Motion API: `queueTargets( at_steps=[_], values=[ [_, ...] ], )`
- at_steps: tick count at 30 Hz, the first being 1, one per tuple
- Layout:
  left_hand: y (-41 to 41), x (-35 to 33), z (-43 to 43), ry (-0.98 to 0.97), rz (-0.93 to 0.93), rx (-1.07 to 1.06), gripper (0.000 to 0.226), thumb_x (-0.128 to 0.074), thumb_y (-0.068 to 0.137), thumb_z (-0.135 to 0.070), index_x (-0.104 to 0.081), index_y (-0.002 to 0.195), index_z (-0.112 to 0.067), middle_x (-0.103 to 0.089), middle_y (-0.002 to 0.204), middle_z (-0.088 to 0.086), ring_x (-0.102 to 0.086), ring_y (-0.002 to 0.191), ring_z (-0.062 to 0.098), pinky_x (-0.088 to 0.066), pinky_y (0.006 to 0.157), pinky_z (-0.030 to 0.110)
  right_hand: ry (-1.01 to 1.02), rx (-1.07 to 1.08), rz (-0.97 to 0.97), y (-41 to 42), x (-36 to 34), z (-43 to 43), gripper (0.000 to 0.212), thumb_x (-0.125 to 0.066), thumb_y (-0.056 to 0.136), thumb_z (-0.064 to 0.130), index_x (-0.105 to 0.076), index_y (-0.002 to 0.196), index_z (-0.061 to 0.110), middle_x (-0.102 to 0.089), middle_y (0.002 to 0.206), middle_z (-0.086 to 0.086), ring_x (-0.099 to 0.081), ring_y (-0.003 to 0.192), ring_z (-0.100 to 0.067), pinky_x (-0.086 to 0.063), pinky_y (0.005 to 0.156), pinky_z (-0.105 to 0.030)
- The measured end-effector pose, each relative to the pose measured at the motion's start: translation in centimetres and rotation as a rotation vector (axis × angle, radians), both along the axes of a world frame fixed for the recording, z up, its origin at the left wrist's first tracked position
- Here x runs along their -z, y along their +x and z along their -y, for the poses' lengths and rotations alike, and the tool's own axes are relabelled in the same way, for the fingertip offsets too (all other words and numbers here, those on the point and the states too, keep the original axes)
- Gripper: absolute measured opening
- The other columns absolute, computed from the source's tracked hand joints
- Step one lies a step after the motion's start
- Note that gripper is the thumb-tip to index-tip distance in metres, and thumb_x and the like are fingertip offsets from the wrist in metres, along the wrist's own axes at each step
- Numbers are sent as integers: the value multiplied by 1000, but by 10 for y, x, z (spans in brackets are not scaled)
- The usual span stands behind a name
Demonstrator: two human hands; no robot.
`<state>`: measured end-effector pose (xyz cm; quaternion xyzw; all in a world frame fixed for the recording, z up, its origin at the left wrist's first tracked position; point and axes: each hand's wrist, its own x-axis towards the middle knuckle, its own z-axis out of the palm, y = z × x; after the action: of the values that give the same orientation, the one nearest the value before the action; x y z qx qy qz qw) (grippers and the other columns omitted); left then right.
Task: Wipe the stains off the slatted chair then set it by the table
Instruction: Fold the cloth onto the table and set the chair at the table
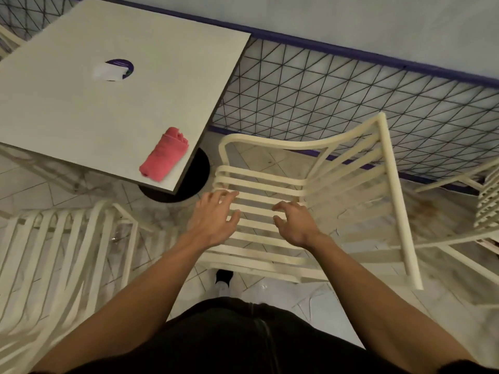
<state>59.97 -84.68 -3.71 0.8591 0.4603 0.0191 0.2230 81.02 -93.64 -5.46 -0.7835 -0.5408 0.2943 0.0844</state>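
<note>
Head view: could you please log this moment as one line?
slatted chair: beside table; left hand: open over seat; right hand: open over seat; pink cloth: rolled on table corner

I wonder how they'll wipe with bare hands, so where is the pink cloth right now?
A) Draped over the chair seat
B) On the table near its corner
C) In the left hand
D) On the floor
B: the pink cloth lies folded on the table near its corner, while the left hand and right hand hold nothing above the slatted chair.
</note>
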Motion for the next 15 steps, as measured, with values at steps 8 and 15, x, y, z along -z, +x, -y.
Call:
queueTargets(
  at_steps=[8,15],
  values=[
    [-2,34,62,-105,-74,-21,48,-41,98,-45,-45,143,-30,-45,146,-2,-36,131,27,-34,108,42,-104,-27,-48,8,19,60,31,-51,99,30,-58,128,23,-56,135,-8,-52,122,-31,-41,106,-43],
    [-14,72,90,-520,123,-401,30,-57,97,-35,-61,124,-23,-58,127,0,-54,118,21,-44,100,35,-167,224,-357,-7,54,84,21,-56,99,18,-64,118,10,-65,115,-7,-60,96,-16,-44,74,-15]
  ],
)
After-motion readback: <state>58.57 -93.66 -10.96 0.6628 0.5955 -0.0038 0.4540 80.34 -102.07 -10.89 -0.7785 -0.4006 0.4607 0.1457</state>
